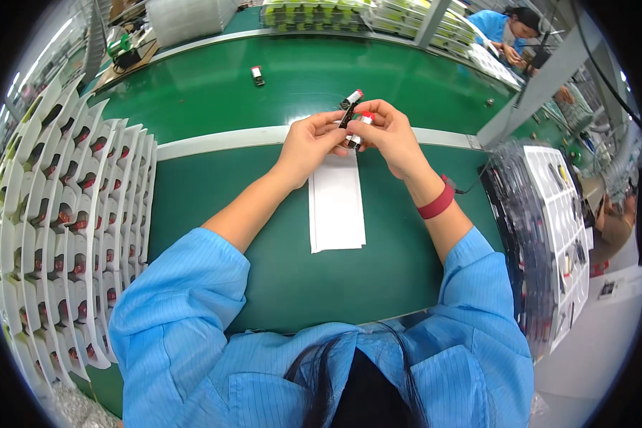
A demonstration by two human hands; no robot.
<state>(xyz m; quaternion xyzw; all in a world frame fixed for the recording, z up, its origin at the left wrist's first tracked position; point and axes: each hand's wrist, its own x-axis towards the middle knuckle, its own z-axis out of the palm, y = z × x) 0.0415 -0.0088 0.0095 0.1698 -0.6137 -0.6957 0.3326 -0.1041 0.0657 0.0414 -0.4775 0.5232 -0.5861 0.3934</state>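
Both hands meet over the pale strip at the far side of my green mat. My left hand is closed, pinching a small slim black piece. In the closed fingers of my right hand is a small red, white and black part, right beside the black piece; the fingers cover much of it. Just beyond the fingertips shows another red, white and black part; whether it touches the black piece I cannot tell. Under my hands, a folded white paper lies on the mat.
Stacked white trays of red and black parts rise at left. More trays stand at right, by a grey post. A similar small part sits on the green belt. A co-worker in blue works at far right.
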